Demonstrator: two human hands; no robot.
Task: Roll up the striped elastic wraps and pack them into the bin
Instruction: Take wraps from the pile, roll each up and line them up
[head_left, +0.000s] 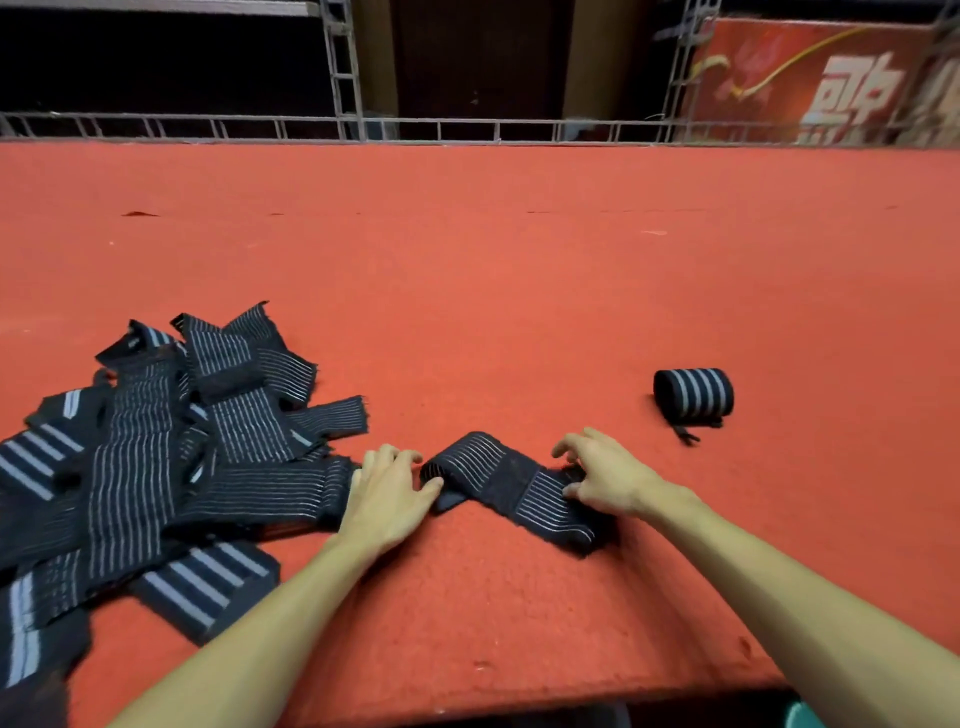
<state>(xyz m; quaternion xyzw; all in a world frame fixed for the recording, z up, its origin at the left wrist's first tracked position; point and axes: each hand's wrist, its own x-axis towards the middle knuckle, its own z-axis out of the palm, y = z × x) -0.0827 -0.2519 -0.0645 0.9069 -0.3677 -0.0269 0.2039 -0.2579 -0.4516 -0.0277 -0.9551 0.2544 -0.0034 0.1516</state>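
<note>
Two bare forearms reach in from the near edge of the red-carpeted table, and between them lies one striped elastic wrap, bent into a shallow V with its left end folded over. At that folded end the left hand has fingers curled and thumb tip against the fabric, its grip closed on the wrap. The right hand pinches the wrap's right part, thumb on top and fingers curled over the far edge. Just left of the left hand, touching its wrist side, sprawls a loose pile of wraps, overlapping and reaching past the left border (it crowds that whole near-left corner). A rolled wrap lies on its side to the right and farther off, well apart from the hands. Beyond the wraps the red surface runs open to its far edge, where a low metal truss and a red banner stand. A teal object peeks below the near edge at right.
</note>
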